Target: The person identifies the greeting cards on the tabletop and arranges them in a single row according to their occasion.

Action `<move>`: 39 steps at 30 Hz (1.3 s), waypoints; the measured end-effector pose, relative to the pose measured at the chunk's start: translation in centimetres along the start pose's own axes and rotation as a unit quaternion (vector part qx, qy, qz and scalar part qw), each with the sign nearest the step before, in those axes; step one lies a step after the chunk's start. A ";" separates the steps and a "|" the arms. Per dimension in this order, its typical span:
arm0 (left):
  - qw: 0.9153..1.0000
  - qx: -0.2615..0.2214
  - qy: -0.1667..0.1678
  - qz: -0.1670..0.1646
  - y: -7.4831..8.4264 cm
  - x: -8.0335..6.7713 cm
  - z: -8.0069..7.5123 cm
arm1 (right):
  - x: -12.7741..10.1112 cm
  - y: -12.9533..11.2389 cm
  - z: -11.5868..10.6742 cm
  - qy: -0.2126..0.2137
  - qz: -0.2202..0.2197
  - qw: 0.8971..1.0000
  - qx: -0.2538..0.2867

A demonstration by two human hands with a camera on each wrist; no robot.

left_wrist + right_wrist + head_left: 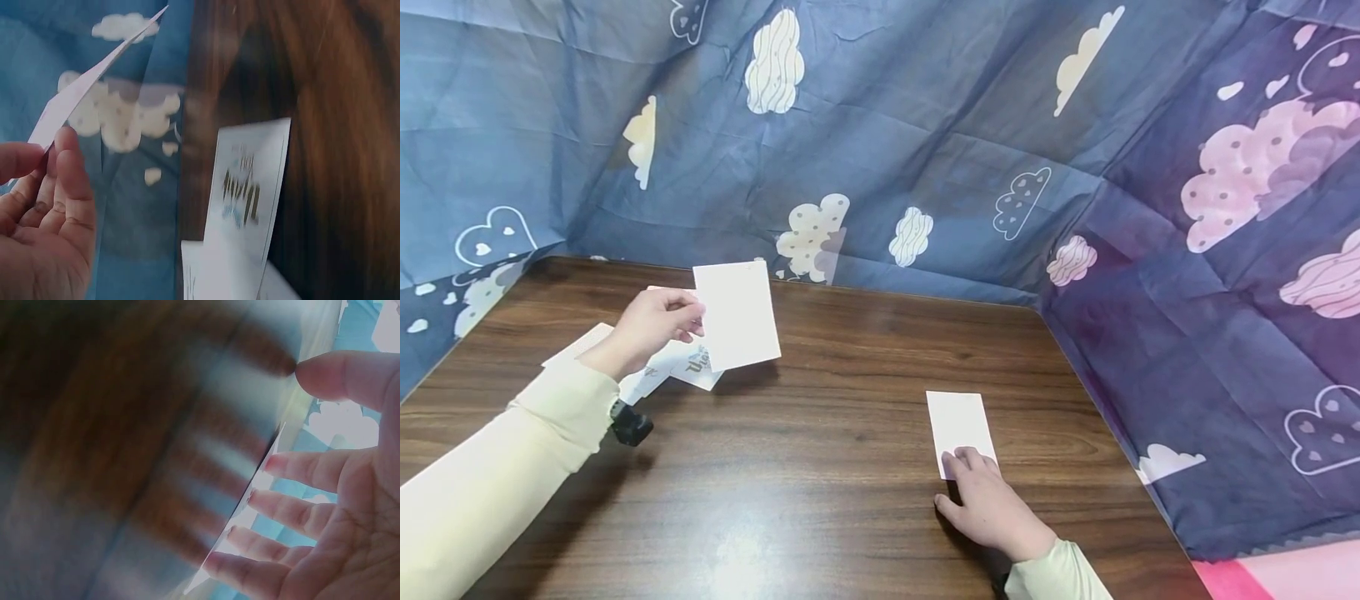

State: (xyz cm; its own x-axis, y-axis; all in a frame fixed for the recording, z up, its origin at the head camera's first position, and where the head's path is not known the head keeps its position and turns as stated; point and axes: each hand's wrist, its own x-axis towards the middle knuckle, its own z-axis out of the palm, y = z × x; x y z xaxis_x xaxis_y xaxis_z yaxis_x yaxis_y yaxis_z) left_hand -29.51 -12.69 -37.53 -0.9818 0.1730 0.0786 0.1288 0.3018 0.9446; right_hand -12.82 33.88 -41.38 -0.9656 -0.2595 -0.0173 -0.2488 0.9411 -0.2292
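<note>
Between thumb and fingers, my left hand pinches a white card by its left edge, raised above the table. In the left wrist view the same card appears nearly edge-on. Beneath the left hand lie several white cards in an overlapping spread, one with gold lettering. Over to the right, a single white card lies flat on the wood. The fingertips of my right hand rest on its near end, fingers spread and fairly straight, thumb out to the side on the tabletop.
A glossy brown wooden table spans the work area. Blue cloth with cloud prints hangs along the back and both sides, meeting the table's edges. A black wrist device sits under the left sleeve cuff. Something pink shows at lower right.
</note>
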 end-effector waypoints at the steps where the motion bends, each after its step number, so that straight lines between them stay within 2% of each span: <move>1: 1.000 0.004 -0.007 0.002 0.0 0.0 0.4 | 0.0 0.0 0.0 0.000 0.000 1.000 0.000; 5: 0.999 0.003 -0.031 -0.002 0.1 -0.2 2.4 | -0.1 0.1 0.1 -0.002 0.002 1.000 -0.002; 13: 0.998 -0.002 -0.059 -0.018 0.3 -0.4 6.4 | -0.1 0.2 0.0 -0.004 0.006 1.000 -0.002; 20: 0.996 -0.017 -0.084 -0.029 0.7 -0.6 8.9 | 0.1 0.1 0.0 -0.006 0.004 1.000 -0.006; 29: 0.994 0.003 -0.104 -0.045 1.2 -0.8 11.6 | 0.1 0.2 0.1 -0.006 0.001 1.000 -0.005; 32: 0.993 0.008 -0.113 -0.041 1.1 -1.0 12.7 | 0.0 0.2 0.1 -0.004 0.000 1.000 -0.003; 39: 0.990 -0.016 -0.130 -0.052 0.8 -1.5 15.2 | 0.1 0.2 0.2 -0.003 0.001 1.000 0.000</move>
State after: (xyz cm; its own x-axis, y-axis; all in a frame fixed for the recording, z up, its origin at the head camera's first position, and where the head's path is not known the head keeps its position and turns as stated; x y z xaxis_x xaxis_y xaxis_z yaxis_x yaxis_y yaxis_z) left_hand -25.78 1.56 -41.72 -0.9195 0.3802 -0.1000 0.0211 0.3018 0.9531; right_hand -12.92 34.04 -41.64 -0.9658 -0.2584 -0.0228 -0.2465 0.9415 -0.2298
